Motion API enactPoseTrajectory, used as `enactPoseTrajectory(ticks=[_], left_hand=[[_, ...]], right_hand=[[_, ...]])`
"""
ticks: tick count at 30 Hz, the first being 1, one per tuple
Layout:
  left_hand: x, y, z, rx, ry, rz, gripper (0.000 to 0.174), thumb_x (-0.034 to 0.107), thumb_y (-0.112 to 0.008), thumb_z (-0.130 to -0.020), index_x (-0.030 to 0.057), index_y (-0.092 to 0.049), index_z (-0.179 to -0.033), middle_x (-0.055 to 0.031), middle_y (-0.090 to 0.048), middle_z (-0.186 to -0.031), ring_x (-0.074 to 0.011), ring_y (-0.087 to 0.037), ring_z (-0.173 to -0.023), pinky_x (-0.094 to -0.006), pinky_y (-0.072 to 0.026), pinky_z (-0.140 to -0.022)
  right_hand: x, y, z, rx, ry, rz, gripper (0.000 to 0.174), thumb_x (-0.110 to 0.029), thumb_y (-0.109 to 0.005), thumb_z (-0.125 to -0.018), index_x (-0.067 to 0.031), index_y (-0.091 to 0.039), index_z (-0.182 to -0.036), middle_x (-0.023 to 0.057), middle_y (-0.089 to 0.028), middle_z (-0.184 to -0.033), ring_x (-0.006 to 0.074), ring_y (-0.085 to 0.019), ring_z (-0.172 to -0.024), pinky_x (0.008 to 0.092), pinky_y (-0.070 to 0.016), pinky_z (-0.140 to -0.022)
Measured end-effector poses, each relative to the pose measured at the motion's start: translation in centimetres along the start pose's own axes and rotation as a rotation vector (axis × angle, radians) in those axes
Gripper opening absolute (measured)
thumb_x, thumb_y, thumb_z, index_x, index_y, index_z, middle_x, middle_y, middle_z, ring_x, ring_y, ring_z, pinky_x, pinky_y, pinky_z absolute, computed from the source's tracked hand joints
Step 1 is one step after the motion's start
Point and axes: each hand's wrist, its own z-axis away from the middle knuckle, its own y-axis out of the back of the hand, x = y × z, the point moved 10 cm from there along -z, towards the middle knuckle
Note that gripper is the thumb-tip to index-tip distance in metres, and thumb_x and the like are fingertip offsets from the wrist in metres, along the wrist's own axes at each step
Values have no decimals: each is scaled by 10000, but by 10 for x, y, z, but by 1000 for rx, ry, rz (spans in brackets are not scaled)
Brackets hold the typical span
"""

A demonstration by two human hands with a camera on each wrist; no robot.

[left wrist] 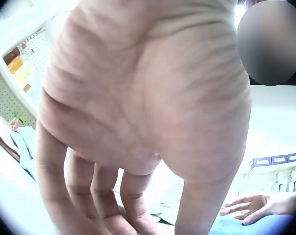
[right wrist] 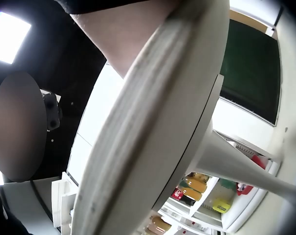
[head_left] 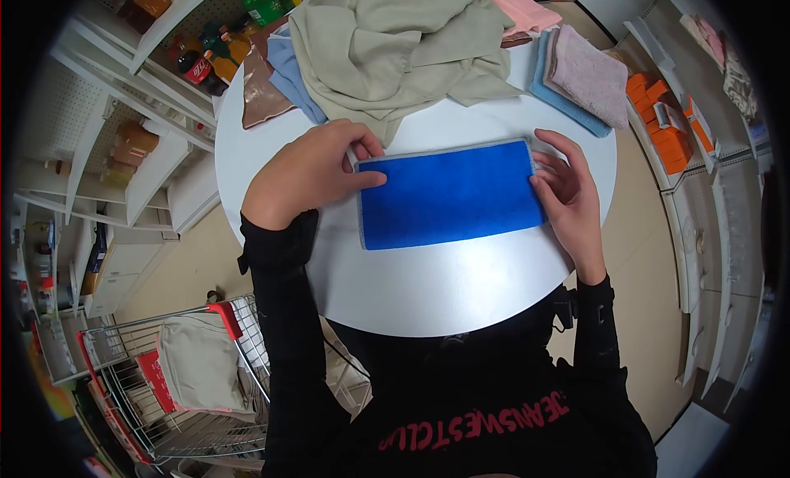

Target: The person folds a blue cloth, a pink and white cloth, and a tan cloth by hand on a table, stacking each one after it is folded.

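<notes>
A folded blue towel (head_left: 453, 194) with a grey edge lies across the white round table in the head view. My left hand (head_left: 309, 169) is at its upper left corner, the thumb resting on the blue face and the fingers spread apart from it. At the right edge, my right hand (head_left: 572, 198) touches the towel with its thumb, its other fingers loosely bent beside the edge. The left wrist view shows the left palm (left wrist: 138, 98) large, its fingertips cut off below; the right hand (left wrist: 267, 205) is beyond. In the right wrist view the tabletop rim (right wrist: 153, 112) hides the fingers.
A large crumpled grey-green cloth (head_left: 395, 50) covers the table's far side. Folded blue and pink towels (head_left: 580, 75) lie at the far right, a brown packet (head_left: 263, 91) at the far left. A shopping cart (head_left: 222, 437) stands lower left; shelves line both sides.
</notes>
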Motion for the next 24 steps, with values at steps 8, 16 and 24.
enactPoseTrajectory(ticks=[8, 16, 24], left_hand=[[10, -8, -2, -84, 48, -15, 329, 262, -886, -835, 117, -733, -1088, -55, -669, -920, -205, -623, -822, -335, -519, -746], [19, -10, 0, -48, -108, 2, 316, 256, -876, -840, 104, -713, -1065, -54, -678, -891, -221, -640, -832, -331, -520, -755], [21, -21, 1, -174, 72, -21, 271, 223, -859, -855, 78, -703, -1024, -57, -680, -869, -224, -658, -822, -335, -523, -747]], right_hand=[[-20, -8, 1, 8, 82, 310, 528, 95, -591, -964, -91, -588, -1457, 128, -515, -1554, 259, -544, -1412, 375, -502, -1147], [-24, -12, 1, -8, 137, 329, 496, 58, -577, -963, -95, -620, -1432, 133, -532, -1538, 297, -537, -1415, 416, -480, -1171], [-26, -10, 1, 5, 154, 312, 496, 104, -593, -921, -85, -650, -1376, 143, -575, -1477, 308, -582, -1353, 386, -499, -1116]])
